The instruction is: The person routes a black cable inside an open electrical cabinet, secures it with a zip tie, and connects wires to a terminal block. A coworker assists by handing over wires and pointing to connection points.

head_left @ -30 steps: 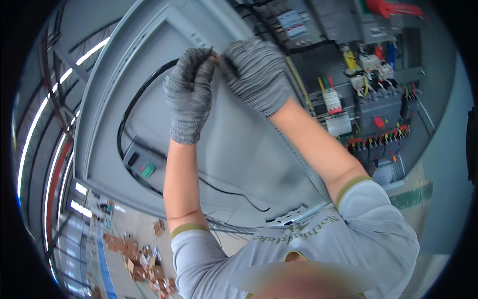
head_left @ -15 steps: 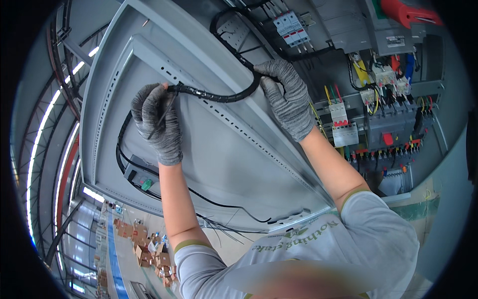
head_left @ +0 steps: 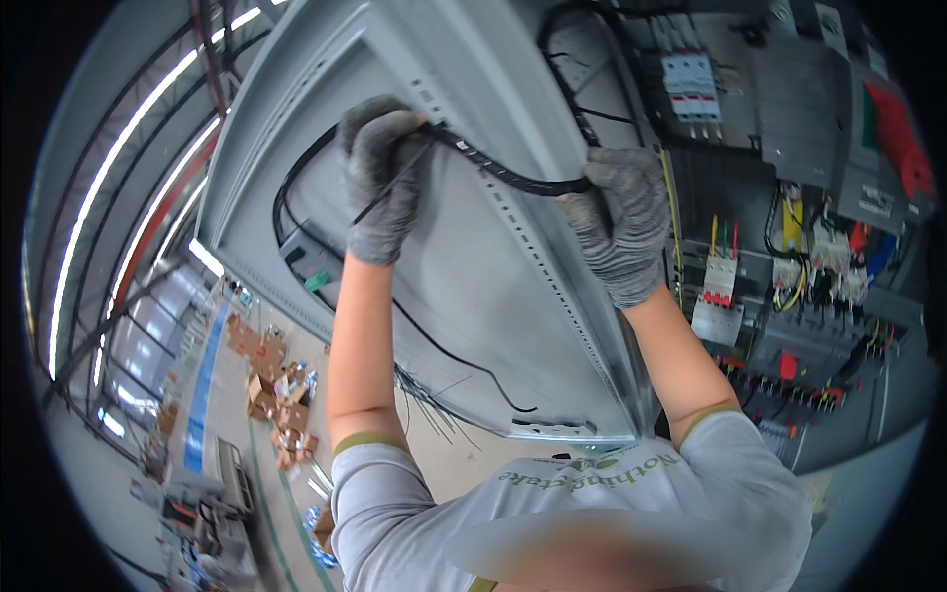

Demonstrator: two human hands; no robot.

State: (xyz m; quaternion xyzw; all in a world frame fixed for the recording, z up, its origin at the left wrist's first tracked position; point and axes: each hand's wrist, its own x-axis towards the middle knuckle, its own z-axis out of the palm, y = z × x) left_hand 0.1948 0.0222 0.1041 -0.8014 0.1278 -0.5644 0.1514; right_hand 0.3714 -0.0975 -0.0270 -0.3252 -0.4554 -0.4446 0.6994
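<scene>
Black spiral-wrapped cable bundle [head_left: 513, 176] sags between left hand [head_left: 383, 187], grip closed at nine o'clock, and right hand [head_left: 617, 232], grip closed at three o'clock.

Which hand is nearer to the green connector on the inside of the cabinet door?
Left. The left hand grips the black cable bundle just above the green connector; the right hand holds the bundle farther right, by the door's hinge edge.
</scene>
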